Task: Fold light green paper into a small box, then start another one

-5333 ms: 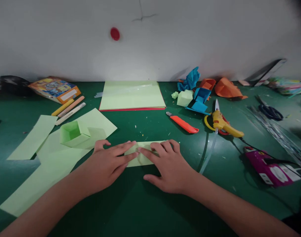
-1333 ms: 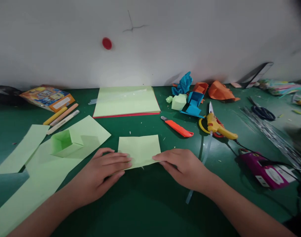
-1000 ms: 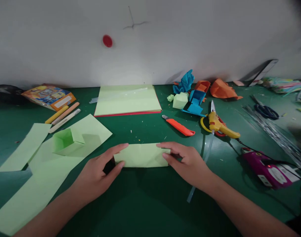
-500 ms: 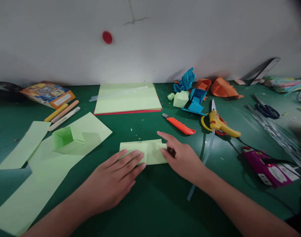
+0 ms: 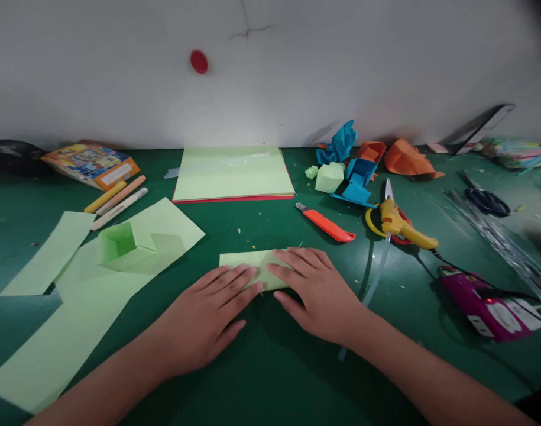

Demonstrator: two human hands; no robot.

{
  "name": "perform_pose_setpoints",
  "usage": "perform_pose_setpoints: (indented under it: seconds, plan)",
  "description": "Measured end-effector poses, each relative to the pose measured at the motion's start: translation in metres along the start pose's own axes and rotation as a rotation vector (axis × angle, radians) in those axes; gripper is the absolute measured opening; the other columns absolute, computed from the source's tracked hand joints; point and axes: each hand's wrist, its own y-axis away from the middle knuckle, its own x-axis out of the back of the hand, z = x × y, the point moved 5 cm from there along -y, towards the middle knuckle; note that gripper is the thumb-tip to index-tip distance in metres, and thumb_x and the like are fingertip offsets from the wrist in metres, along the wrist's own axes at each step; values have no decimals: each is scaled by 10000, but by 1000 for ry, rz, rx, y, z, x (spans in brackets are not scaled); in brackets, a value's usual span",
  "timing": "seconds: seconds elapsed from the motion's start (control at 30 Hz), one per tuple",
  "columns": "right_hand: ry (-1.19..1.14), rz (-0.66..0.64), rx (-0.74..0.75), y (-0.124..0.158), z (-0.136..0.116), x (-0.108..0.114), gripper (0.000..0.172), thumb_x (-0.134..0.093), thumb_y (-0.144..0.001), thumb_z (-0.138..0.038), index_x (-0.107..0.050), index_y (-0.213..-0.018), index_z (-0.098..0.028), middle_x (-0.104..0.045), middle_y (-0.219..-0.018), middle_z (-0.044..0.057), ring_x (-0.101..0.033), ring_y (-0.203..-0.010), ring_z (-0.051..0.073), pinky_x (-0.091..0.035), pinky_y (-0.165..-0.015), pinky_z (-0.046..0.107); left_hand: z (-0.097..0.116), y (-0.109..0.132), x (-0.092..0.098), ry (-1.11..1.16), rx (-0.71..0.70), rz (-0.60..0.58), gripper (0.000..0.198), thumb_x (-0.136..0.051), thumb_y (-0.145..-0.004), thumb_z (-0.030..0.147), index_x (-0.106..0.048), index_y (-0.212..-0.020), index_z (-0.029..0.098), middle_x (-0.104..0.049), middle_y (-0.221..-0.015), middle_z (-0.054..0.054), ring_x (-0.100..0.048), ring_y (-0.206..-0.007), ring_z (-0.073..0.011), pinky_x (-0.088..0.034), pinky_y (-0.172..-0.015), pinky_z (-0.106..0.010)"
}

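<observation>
A folded light-green paper strip [image 5: 262,267] lies on the green table in front of me. My left hand [image 5: 203,313] rests with spread fingers on its left part. Flat over its right end is my right hand [image 5: 317,293], fingers extended and thumb apart on the near side. Neither hand grips anything. An open light-green paper box [image 5: 123,245] sits on larger green sheets [image 5: 97,302] to the left. Beyond the strip lies an orange cutter [image 5: 327,225].
Stacked paper [image 5: 232,174] lies against the wall, with markers [image 5: 119,207] and a colourful box [image 5: 93,165] left of it. Blue folded paper [image 5: 359,180], a yellow glue gun [image 5: 403,225], a purple power strip [image 5: 485,305] and dark scissors [image 5: 487,201] are on the right.
My right hand has opened from a curled, pointing shape and now lies flat over the strip's right end. My left hand stays on the left part. The view has shifted slightly.
</observation>
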Motion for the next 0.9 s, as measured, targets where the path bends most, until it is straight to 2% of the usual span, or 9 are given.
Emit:
perform_pose_setpoints:
  seconds: [0.13, 0.43, 0.63, 0.9]
  plan:
    - [-16, -40, -8, -1, 1, -3, 400, -499, -1044, -348, -626, -1397, -212, -589, -1503, 87, -509, -1354, 312, -364, -1151, 542, -1, 1, -2, 47, 22, -19, 575, -484, -1045, 376, -384, -1600, 265, -412, -1647, -48, -428, -1496, -261, -297, -1257, -427]
    - [5, -45, -13, -2, 1, -2, 380, -499, -1038, -299, -641, -1388, -264, -590, -1511, 75, -537, -1352, 292, -408, -1123, 539, -3, 4, -5, 75, 44, -56, 574, -472, -1051, 383, -372, -1606, 278, -366, -1668, -41, -378, -1526, -263, -268, -1272, -432]
    - [-13, -62, -32, -2, 1, -3, 384, -479, -1047, -291, -635, -1398, -272, -578, -1527, 52, -534, -1364, 290, -374, -1154, 550, -2, 5, -2, 97, 52, -45, 572, -475, -1054, 384, -365, -1608, 297, -369, -1670, -31, -376, -1527, -249, -240, -1282, -409]
    - [-7, -72, -38, -1, 1, -4, 389, -452, -1057, -290, -626, -1404, -268, -563, -1544, 23, -514, -1390, 284, -349, -1174, 556, -3, 5, 2, 113, 29, -82, 735, -480, -1014, 628, -285, -1641, 297, -318, -1687, -66, -352, -1535, -307, -266, -1256, -452]
